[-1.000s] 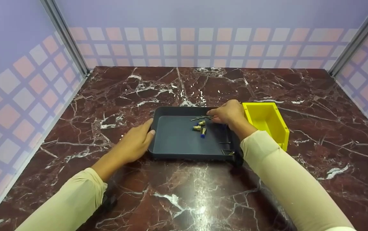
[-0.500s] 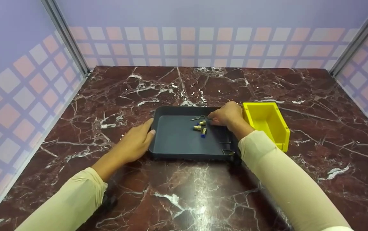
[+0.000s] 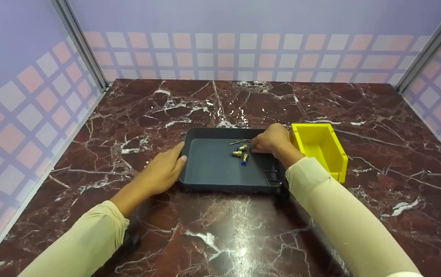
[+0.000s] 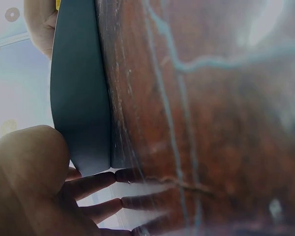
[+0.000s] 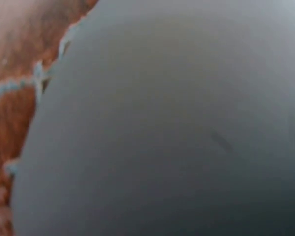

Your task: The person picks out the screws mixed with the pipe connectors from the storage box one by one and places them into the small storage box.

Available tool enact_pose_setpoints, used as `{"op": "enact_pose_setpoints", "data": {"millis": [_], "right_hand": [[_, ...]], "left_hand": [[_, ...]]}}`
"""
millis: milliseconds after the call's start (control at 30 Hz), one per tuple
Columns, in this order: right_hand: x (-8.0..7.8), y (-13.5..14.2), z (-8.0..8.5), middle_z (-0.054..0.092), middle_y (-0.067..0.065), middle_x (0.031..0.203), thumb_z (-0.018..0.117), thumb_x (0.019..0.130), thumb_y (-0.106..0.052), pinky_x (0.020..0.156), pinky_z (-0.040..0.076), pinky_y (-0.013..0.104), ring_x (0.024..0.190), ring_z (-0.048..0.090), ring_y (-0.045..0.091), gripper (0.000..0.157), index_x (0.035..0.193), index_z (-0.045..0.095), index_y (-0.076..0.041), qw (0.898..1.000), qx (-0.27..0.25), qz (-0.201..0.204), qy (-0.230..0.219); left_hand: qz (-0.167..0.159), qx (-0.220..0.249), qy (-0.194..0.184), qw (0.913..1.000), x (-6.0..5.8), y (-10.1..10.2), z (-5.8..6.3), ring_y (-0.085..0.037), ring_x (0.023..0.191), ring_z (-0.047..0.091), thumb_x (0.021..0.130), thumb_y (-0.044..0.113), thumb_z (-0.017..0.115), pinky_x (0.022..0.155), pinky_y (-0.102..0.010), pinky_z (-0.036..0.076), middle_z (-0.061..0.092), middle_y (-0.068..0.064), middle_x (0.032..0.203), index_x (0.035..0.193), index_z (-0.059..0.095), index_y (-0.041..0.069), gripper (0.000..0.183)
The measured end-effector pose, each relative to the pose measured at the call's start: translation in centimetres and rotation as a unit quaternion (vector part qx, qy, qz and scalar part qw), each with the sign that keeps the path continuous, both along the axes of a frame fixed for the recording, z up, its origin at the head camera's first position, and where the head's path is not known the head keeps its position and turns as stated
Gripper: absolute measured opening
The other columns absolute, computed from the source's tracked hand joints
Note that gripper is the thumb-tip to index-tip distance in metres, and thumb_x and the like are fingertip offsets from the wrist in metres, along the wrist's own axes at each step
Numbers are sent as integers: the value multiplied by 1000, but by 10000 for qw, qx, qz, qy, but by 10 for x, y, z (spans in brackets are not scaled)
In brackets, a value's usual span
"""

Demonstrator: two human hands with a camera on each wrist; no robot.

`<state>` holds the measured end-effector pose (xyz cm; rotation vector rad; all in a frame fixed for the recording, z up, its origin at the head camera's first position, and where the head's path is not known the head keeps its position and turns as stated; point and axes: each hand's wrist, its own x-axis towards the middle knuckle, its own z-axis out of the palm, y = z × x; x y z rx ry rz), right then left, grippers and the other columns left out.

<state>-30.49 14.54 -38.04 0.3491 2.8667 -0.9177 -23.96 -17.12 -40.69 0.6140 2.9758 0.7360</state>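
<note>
A dark grey shallow tray (image 3: 220, 165) stands in the middle of the table. My left hand (image 3: 161, 171) rests against its left side, fingers extended; in the left wrist view the fingertips (image 4: 108, 179) touch the table by the tray's corner. My right hand (image 3: 270, 140) reaches into the tray's back right part, fingers bent downward. Its fingertips are partly hidden, so any held piece cannot be made out. Just left of them lie several brass fittings with blue ends (image 3: 244, 159) and thin screws (image 3: 239, 142). More dark screws (image 3: 270, 181) lie at the tray's front right.
A yellow open-front bin (image 3: 318, 150) stands right of the tray, close to my right wrist. Red marble-patterned table (image 3: 212, 231) surrounds them, with panel walls at the back and sides. A blurred grey surface (image 5: 162, 123) fills most of the right wrist view.
My right hand has shifted slightly down toward the front, away from the thin screws at the back, its fingers drawn closer together. The left hand and the tray stay in place.
</note>
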Motion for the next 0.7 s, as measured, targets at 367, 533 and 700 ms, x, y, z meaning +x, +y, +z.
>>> {"op": "enact_pose_setpoints", "data": {"millis": [367,533,700], "right_hand": [[-1,-1,-1,73,21,117,89,69,-25,108,50,39,100,63,29,53,107,76,9,9998,126,156,-20],[0,-1,-2,74,20,116,90,69,-26,107,50,40,100,63,30,52,106,77,8,9998,126,130,-48],[1,-2,-4,74,19,114,88,67,-24,103,53,40,97,63,29,50,104,77,7,9999,84,59,-6]], "left_hand": [[14,-46,-63,10000,-1,0,0,-46,143,44,111,31,38,121,-58,33,44,-26,156,159,29,0,58],[13,-41,-57,10000,-1,0,-1,-47,141,45,111,31,38,120,-59,34,45,-27,154,159,29,0,58],[-29,-6,-99,9999,-1,1,-1,-46,142,44,111,30,38,121,-59,34,45,-28,155,159,28,-1,58]]}}
